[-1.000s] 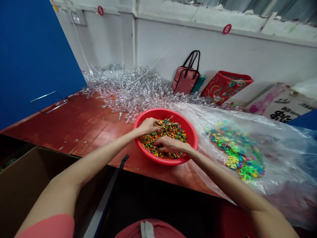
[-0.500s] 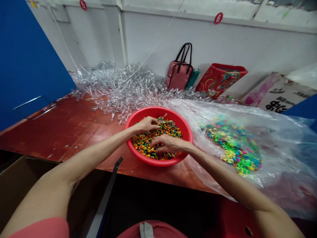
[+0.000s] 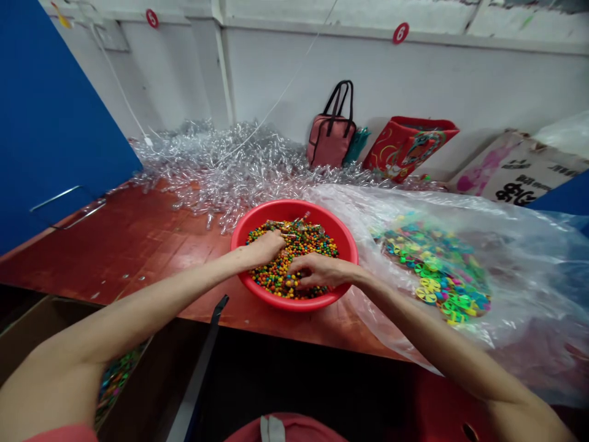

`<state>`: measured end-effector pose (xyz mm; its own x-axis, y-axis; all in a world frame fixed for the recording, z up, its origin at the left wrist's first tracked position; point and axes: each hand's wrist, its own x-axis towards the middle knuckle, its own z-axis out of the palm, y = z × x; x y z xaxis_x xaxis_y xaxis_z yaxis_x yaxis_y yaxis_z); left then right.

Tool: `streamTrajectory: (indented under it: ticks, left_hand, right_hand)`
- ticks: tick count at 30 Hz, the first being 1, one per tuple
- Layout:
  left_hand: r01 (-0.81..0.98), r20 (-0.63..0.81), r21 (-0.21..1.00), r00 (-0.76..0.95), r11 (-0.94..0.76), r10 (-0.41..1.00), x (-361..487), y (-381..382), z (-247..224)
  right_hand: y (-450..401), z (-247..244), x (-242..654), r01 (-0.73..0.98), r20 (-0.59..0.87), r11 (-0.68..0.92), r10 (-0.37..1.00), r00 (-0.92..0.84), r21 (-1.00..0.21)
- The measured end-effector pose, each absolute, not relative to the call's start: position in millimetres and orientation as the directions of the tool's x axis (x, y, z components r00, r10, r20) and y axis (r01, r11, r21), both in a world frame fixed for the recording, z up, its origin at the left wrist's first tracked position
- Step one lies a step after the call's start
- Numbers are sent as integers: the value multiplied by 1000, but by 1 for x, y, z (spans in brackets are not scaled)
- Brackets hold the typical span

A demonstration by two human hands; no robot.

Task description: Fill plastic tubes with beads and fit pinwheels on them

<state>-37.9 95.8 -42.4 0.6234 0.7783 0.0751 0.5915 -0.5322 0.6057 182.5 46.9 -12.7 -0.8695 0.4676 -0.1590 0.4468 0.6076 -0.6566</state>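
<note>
Person's left hand (image 3: 268, 247) and right hand (image 3: 317, 270) are both in the red basin (image 3: 294, 303) of colourful beads (image 3: 275, 269), fingers bent; can't tell if either's gripping any. Basin's on the reddish table (image 3: 151, 239).

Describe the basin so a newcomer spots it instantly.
Find the reddish tabletop, then the clear plastic pile along the wall. Just in front, left of the plastic sheet, sits the basin. Unlike those neighbours, it is round, red and holds small multicoloured balls.

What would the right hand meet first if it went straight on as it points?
Most likely the small coloured balls in the red basin: the right hand points left and down toward them. It may already touch them; depth is unclear.
</note>
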Motion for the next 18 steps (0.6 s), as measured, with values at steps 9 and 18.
streamTrajectory:
  ticks: [9, 18]
  left_hand:
    - [444, -75, 840, 663, -311, 745, -4, 101, -40]
    - [71, -57, 997, 468, 27, 882, -42, 88, -18]
  right_hand:
    - [45, 8, 230, 540, -91, 492, 676, -731, -682]
    - [49, -17, 147, 489, -230, 787, 432, -872, -377]
